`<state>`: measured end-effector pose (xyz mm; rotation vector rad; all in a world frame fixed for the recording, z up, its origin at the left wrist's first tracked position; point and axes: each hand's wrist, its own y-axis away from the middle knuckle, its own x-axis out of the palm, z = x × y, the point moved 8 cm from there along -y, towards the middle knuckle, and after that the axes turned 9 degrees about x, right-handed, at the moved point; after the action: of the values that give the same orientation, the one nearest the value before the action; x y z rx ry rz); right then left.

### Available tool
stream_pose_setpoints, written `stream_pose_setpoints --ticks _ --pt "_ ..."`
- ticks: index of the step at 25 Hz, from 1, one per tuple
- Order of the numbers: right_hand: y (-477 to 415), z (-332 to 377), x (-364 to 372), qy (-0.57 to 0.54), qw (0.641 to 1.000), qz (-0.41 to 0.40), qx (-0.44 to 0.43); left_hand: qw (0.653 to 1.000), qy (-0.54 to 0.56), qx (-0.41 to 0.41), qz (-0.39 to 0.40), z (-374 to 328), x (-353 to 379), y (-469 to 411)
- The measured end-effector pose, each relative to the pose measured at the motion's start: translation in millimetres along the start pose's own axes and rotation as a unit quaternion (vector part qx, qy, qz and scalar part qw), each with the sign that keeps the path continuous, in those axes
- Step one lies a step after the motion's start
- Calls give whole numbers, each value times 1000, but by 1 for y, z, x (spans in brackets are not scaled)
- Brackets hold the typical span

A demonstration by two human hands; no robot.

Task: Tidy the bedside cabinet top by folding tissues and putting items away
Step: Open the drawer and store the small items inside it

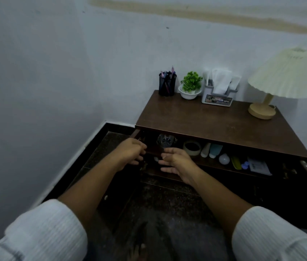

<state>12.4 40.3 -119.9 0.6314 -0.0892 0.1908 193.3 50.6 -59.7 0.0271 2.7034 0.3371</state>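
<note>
Dark brown cabinet top [215, 119], cream pleated lamp [284, 76], green plant [191, 81] in white bowl [189, 95], black pen holder [167, 84].

Glossy dark wood cabinet top [215, 121], pleated cloth lampshade [286, 76], black mesh pen cup [167, 84].

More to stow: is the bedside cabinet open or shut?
Open: inside the dark brown wooden cabinet, a shelf shows a beige tape roll and a white bulb.

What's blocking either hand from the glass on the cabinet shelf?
Nothing visible. The glass stands just beyond the left hand and right hand, with the tape roll off to its right.
</note>
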Motion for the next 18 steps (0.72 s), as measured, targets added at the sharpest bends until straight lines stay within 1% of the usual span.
stream_pose_setpoints --ticks 3,5,6,8,11,16,18 --pt "23 -6 23 39 999 23 -1 994 -40 54 -90 1 -51 28" --pt "35 -11 41 62 997 45 3 984 -80 59 -147 10 -81 44" --pt "39 -13 52 74 996 58 5 981 -100 47 -159 17 -91 52" --pt "48 -17 70 98 992 80 10 982 -114 12 -152 36 -99 61" --pt "55 -26 94 133 985 105 17 992 -47 -43 -108 66 -98 69" --pt "60 -39 117 179 975 131 28 996 19 -66 -59 71 -88 80" --pt "61 -43 119 185 972 139 33 994 64 -83 -11 71 -73 83"
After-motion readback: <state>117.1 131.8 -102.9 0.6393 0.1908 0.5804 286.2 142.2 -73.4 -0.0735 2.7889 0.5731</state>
